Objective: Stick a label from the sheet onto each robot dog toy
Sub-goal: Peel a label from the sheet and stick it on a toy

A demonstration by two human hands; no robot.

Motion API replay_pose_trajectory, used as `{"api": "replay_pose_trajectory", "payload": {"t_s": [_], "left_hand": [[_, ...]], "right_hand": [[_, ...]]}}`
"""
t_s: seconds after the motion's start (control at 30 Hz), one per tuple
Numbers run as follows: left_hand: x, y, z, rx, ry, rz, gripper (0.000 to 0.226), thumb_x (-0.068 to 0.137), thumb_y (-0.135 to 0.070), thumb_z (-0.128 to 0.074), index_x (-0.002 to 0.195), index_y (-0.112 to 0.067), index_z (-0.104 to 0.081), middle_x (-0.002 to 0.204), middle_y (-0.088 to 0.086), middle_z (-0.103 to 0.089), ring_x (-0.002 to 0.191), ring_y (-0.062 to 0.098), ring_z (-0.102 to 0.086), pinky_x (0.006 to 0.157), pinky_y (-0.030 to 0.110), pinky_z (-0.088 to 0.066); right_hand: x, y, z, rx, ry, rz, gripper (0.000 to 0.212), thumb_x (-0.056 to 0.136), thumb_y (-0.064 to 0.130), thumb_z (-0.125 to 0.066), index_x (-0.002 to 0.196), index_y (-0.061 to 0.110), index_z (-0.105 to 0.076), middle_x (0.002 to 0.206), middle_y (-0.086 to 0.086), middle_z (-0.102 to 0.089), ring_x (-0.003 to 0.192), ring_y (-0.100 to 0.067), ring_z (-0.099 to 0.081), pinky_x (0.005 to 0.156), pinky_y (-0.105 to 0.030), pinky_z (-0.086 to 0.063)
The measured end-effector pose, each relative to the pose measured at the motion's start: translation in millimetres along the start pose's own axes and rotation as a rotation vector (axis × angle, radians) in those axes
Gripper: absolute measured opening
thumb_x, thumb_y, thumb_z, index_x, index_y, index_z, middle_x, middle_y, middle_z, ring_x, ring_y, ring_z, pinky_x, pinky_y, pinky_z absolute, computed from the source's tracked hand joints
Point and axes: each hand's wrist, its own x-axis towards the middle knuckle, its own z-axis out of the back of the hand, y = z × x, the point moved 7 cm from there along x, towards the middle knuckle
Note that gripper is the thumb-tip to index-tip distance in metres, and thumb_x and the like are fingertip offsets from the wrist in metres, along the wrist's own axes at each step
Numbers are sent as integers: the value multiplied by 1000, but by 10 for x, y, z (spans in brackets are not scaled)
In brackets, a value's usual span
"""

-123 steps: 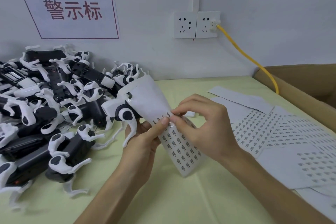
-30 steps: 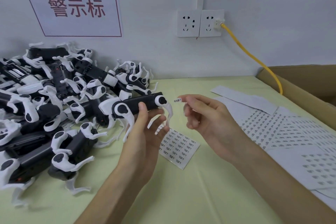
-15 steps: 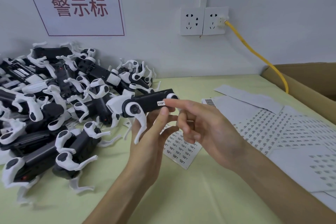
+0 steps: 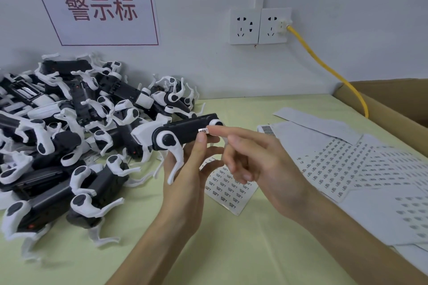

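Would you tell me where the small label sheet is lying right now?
In the head view, the small label sheet lies on the table at centre, partly hidden beneath both hands, right of the toy pile.

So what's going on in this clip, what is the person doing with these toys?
A person is labelling robot dog toys. The left hand holds one black-and-white toy up over the table. The right hand's outstretched forefinger presses a small label onto the toy's side. A label sheet lies on the table beneath the hands, more sheets spread to the right, and a pile of toys sits to the left.
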Motion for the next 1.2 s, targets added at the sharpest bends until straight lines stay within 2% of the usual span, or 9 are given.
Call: {"api": "replay_pose_trajectory", "payload": {"t_s": [0.23, 0.4, 0.5, 0.67, 0.77, 0.83, 0.97, 1.13, 1.2], "left_hand": [[11, 22, 22, -7, -4, 0, 43, 97, -31, -65, 125, 1, -60, 119, 33, -64, 87, 36, -63, 77, 34, -57], [13, 9, 18, 5, -7, -14, 17, 93, -30, -67, 106, -20, -72, 106, 18, -71, 83, 28, -67, 69, 30, -56], [5, 1, 18, 7, -14, -23, 8, 95, -29, -67, 97, -29, -75, 99, 19, -68, 77, 28, -67, 68, 31, -55], [1, 13, 49, 29, -48, -12, 7, 91, -31, -73, 97, -32, -75, 108, 26, -66, 85, 29, -65, 72, 35, -53], [1, 40, 92, 36, -99, -2, 21, 87, -34, -73, 106, -26, -69, 118, 32, -62, 90, 31, -66, 75, 39, -52], [-1, 15, 69, 38, -84, -18, 13, 88, -34, -72, 101, -31, -72, 116, 34, -62, 89, 32, -66, 74, 39, -52], [2, 10, 64, 37, -82, -25, 5, 88, -34, -73, 91, -37, -73, 114, 31, -64, 85, 29, -67, 72, 38, -52], [12, 31, 93, 60, -82, -36, 24, 87, -33, -74, 108, -23, -67, 106, 22, -64, 84, 28, -66, 71, 36, -52], [17, 28, 93, 67, -80, -43, 23, 87, -33, -74, 107, -22, -68, 102, 18, -65, 83, 27, -66, 70, 36, -52]], "right_hand": [[-4, 6, -4, -53, -16, 14, 34, 92, 29, -55, 119, 27, -76, 67, -5, -53, 53, -15, -36, 54, -23, -38], [-14, 4, -20, -73, -12, 22, 35, 93, 29, -55, 123, 27, -74, 67, -6, -53, 54, -16, -36, 56, -22, -39], [-22, 5, -27, -98, -10, 29, 36, 94, 29, -55, 124, 28, -73, 67, -4, -53, 55, -17, -37, 57, -22, -39], [-19, 1, -25, -109, -13, 31, 36, 94, 29, -56, 125, 29, -72, 66, -3, -54, 55, -17, -37, 56, -21, -39], [-17, -4, -27, -122, -12, 31, 36, 94, 29, -55, 125, 30, -72, 67, -2, -54, 56, -18, -37, 57, -21, -39], [-16, -11, -26, -126, -13, 27, 36, 93, 30, -55, 125, 31, -73, 67, -2, -54, 56, -18, -38, 57, -21, -39], [-14, -16, -27, -124, -10, 23, 35, 93, 30, -55, 124, 32, -73, 67, -2, -54, 57, -19, -37, 57, -22, -38], [-16, -19, -30, -124, -9, 21, 36, 93, 30, -55, 125, 32, -72, 67, -2, -54, 56, -18, -38, 58, -22, -39], [-17, -21, -33, -119, -6, 20, 36, 93, 30, -55, 125, 32, -72, 67, -2, -54, 56, -18, -38, 58, -22, -39]]}}
